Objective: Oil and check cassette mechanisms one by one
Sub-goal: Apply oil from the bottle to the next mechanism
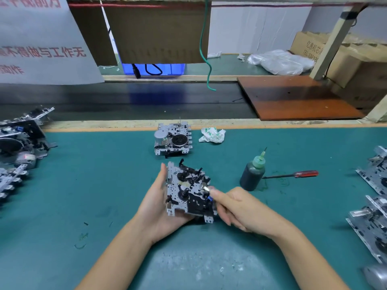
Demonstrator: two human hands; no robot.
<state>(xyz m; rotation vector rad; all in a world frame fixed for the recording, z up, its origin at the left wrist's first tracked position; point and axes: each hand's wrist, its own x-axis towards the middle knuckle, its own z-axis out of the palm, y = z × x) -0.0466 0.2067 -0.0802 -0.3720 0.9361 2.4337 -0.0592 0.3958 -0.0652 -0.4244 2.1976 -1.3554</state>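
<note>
Cradling a grey stamped-metal cassette mechanism with black plastic parts [189,192] above the green bench mat [104,185], left hand [159,208] curled round its left edge, right hand [234,206] fingertips pinching its right side, dark oil bottle [252,174] standing just right, nearer that hand.

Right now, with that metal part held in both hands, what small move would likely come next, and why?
Probably reaching the right hand to the oil bottle. The left hand cradles the cassette mechanism, the right fingers touch its edge, and the bottle stands untouched on the mat just right of it.
</note>
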